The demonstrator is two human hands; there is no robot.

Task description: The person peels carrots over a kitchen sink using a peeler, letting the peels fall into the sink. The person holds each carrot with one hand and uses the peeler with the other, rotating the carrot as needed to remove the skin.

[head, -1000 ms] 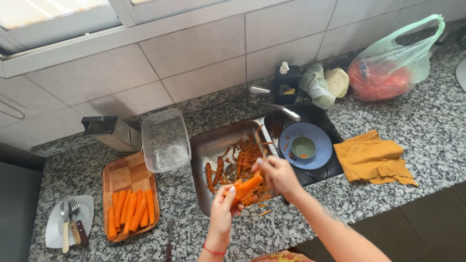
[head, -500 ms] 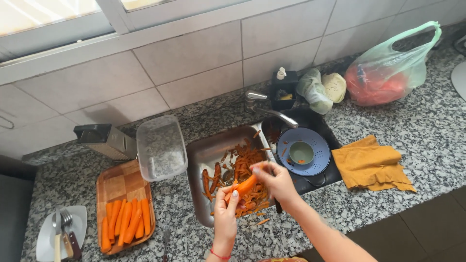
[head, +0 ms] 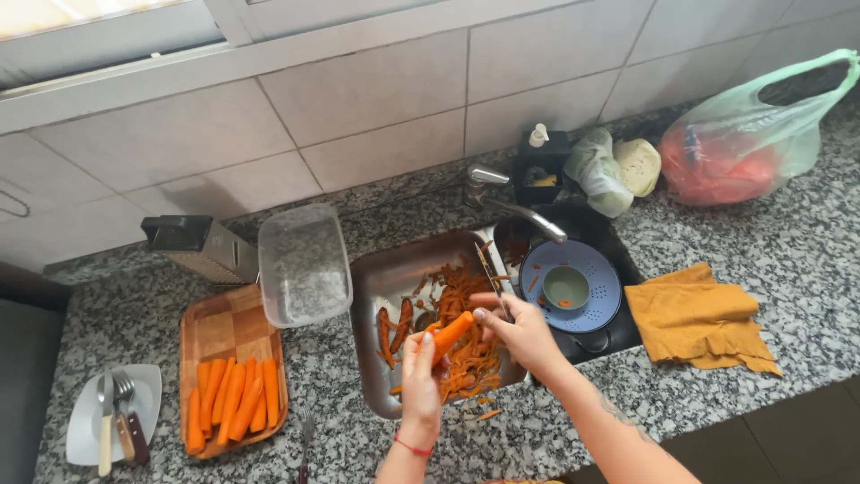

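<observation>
Head view: left hand grips carrot over sink; right hand holds, apparently, peeler.

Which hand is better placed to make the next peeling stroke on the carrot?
Probably the right. The right hand holds the peeler against the carrot over the sink, while the left hand grips the carrot's lower end to steady it.

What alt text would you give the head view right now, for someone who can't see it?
Over a steel sink littered with orange peelings, the left hand holds a carrot while the right hand works it with a peeler. On the granite counter to the left, peeled carrots lie on a wooden board beside a clear tub.
</observation>
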